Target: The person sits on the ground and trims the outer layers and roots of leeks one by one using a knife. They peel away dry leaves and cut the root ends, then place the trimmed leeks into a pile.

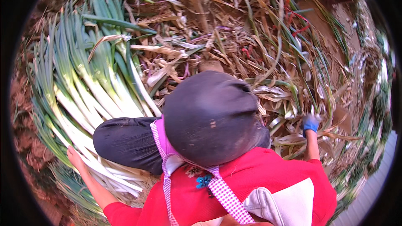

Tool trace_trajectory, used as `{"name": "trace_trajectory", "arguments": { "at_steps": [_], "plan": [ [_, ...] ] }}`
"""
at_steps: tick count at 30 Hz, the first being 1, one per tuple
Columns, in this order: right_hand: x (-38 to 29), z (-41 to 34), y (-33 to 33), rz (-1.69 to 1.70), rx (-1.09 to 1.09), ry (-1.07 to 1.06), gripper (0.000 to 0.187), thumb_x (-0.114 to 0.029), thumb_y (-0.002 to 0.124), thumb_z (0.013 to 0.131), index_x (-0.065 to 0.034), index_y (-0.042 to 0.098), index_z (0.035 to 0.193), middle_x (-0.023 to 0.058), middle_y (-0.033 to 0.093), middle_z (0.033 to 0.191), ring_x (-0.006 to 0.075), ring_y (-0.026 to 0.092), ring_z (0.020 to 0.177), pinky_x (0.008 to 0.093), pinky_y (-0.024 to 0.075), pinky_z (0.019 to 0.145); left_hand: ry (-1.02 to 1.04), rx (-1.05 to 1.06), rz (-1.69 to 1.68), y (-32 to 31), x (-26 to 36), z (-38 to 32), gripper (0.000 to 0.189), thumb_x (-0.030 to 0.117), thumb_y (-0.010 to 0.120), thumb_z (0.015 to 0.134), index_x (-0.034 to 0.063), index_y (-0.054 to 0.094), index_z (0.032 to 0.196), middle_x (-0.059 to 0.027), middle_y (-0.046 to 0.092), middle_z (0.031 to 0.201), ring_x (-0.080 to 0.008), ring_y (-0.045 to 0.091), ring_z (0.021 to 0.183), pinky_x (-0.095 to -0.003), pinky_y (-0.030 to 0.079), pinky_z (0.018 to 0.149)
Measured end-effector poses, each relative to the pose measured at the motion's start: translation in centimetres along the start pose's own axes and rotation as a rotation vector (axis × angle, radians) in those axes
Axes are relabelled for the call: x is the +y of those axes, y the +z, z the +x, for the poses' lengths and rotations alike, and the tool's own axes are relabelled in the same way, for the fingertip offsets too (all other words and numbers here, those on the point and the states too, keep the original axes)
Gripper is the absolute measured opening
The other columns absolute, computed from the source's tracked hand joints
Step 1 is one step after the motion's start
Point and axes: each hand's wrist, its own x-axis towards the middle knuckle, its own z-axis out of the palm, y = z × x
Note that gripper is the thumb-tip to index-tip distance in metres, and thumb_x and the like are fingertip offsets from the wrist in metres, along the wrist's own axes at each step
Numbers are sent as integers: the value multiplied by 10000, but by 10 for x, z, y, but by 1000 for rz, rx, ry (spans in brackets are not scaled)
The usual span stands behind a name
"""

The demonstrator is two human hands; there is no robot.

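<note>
A big pile of large green onions [91, 84], with long white stems and green tops, lies on my left. My bare left hand [74, 158] rests against the white stems at the pile's outer side. Its fingers are partly hidden, so I cannot tell whether it grips any stem. Over on the right, my right hand [310, 123] wears a blue glove and is blurred. It is low among the stripped leaves [289, 106], by a pale stalk. Whether its fingers hold that stalk is unclear.
Between the hands are my dark-trousered knees [210, 116]. Dry husks and leaves [226, 44] litter the ground ahead, with a red strip [301, 26] among them. More green onions [373, 138] line the far right, near a pale ridged sheet [377, 179]. Bare soil [23, 125] borders the left.
</note>
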Motion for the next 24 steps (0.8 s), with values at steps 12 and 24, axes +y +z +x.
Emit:
{"name": "trace_trajectory", "arguments": {
  "at_steps": [12,24],
  "plan": [
    [-547,160,-303,1381,149,-837,572,-464,546,893,-33,519,1269,202,597,1180,287,581,1073,340,425,913,372,270,-77,-25,138,-29,342,206,489,946,56,533,1251,-107,587,1169,-199,549,1026,-330,435,889],
    [-425,59,-381,1752,-329,-872,501,-503,475,929,-45,677,941,47,639,758,53,476,483,179,384,439,1025,-341,-326,125,375,-92,192,157,575,872,30,631,1004,-161,653,990,-279,651,890,-347,517,749]
  ]
}}
